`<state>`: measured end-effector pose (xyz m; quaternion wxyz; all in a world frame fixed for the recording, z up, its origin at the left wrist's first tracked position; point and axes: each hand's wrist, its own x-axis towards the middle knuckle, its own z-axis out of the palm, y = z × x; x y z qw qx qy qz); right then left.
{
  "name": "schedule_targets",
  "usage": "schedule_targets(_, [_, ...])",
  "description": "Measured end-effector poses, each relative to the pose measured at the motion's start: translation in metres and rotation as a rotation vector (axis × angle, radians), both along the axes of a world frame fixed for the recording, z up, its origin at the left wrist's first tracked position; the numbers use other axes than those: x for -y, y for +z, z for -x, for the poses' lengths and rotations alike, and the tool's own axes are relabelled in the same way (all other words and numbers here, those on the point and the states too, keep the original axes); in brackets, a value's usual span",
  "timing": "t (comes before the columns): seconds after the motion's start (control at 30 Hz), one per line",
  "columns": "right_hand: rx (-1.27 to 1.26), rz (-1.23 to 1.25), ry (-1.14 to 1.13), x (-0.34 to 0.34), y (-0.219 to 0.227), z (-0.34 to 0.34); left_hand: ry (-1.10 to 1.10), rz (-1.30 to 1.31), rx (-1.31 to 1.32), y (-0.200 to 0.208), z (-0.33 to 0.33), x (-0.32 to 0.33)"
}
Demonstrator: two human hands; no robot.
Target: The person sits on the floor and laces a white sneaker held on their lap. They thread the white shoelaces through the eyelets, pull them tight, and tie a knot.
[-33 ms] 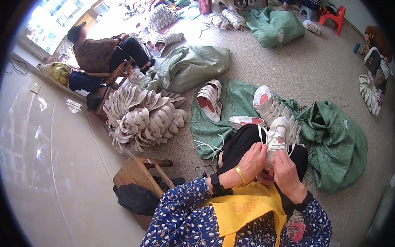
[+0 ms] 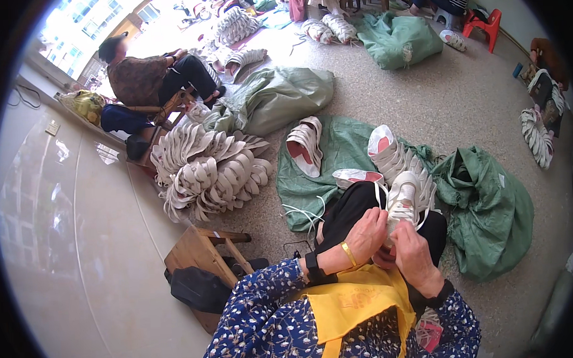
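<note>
A white shoe upper [image 2: 404, 195] with a pale tongue rests on my lap, its toe pointing away from me. At its left edge, my left hand [image 2: 363, 238] is closed, with a white shoelace [image 2: 378, 196] running down to its fingertips. My right hand [image 2: 417, 256] is pinched at the upper's near right side, where another stretch of lace loops toward the fingers. The fingertips partly hide what they grip. A yellow apron [image 2: 350, 300] covers my lap below the wrists.
Just beyond my knees, a row of nested white uppers [image 2: 390, 153] and a single upper stack [image 2: 304, 147] lie on a green sheet [image 2: 335, 136]. A large upper pile [image 2: 210, 166], wooden stool [image 2: 204, 251] and green sack [image 2: 486, 213] flank me. A person [image 2: 147, 76] sits far left.
My right hand has shifted slightly left, closer in to the shoe upper. My left hand stays at nearly the same place.
</note>
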<state>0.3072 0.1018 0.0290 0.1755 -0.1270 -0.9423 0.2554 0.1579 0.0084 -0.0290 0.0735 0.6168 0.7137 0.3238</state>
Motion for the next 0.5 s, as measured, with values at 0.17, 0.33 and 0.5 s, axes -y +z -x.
schedule_targets(0.17, [0.058, 0.173, -0.183, -0.004, -0.013, 0.009, -0.003, 0.034, 0.021, 0.008, 0.002, 0.000])
schedule_targets(0.33, [0.014, 0.103, -0.250, 0.001, -0.023, 0.024, -0.037, 0.015, -0.026, 0.010, 0.004, -0.001])
schedule_targets(0.5, [-0.007, 0.101, -0.272, 0.005, -0.025, 0.028, 0.000, -0.001, 0.031, 0.002, 0.002, -0.002])
